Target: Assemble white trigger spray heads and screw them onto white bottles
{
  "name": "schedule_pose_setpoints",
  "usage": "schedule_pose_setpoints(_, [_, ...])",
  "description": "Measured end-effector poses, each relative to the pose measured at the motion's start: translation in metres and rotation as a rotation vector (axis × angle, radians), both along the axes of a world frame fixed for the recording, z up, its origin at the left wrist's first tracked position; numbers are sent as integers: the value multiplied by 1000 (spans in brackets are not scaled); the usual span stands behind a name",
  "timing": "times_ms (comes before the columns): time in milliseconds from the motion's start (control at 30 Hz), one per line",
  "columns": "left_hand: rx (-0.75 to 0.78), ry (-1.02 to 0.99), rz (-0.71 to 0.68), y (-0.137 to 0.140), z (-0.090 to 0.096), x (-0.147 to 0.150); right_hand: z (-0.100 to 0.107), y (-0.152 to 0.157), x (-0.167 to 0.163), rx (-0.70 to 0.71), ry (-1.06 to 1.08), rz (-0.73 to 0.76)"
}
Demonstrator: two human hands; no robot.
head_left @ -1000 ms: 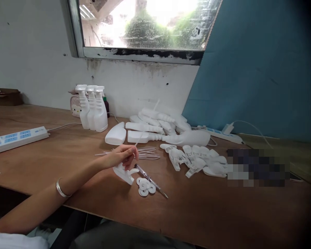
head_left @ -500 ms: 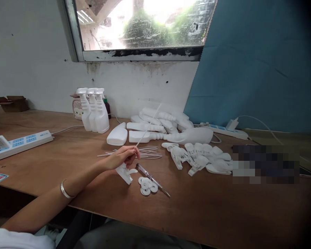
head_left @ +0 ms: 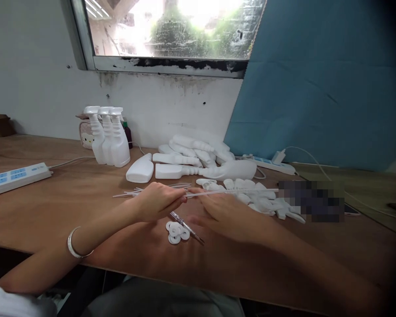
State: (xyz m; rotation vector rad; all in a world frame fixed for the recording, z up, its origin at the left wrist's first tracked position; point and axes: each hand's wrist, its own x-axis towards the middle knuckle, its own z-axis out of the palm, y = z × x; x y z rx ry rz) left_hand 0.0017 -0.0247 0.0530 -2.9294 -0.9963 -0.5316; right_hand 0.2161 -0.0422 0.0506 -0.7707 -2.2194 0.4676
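Note:
My left hand (head_left: pixel 160 200) is closed, its fingertips pinching one end of a thin white plastic tube (head_left: pixel 231 192). The tube stretches sideways to the right, over a heap of white spray trigger heads (head_left: pixel 260 200). My right hand (head_left: pixel 222 213) is smeared by motion just below the tube, fingers close to my left fingertips; whether it grips the tube I cannot make out. More thin tubes (head_left: pixel 128 193) lie behind my left hand. A clear-handled screwdriver (head_left: pixel 188 225) and a small pile of white ring washers (head_left: pixel 175 232) are on the table between my forearms.
White empty-looking bottles (head_left: pixel 198 154) are heaped at the back of the wooden table (head_left: pixel 53 220). Several bottles with trigger heads (head_left: pixel 107 141) stand upright at the left. Power strips (head_left: pixel 16 176) and cables lie on both sides. A blurred-out dark object (head_left: pixel 312 200) is at the right.
My right hand has come in from the right. The tube has swung from slanting upward to nearly level. The trigger head seen under my left hand is now hidden. The view has shifted slightly.

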Motion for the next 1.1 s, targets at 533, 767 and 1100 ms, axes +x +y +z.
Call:
schedule_pose_setpoints(533, [329, -578, 209, 13, -21, -6, 0, 26, -59, 53, 421, 95])
schedule_pose_setpoints(767, [-141, -617, 204, 18, -30, -5, -18, 33, -63, -75, 422, 31])
schedule_pose_setpoints(1100, [-101, -408, 196, 17, -42, -3, -57, 31, -58, -386, 584, 115])
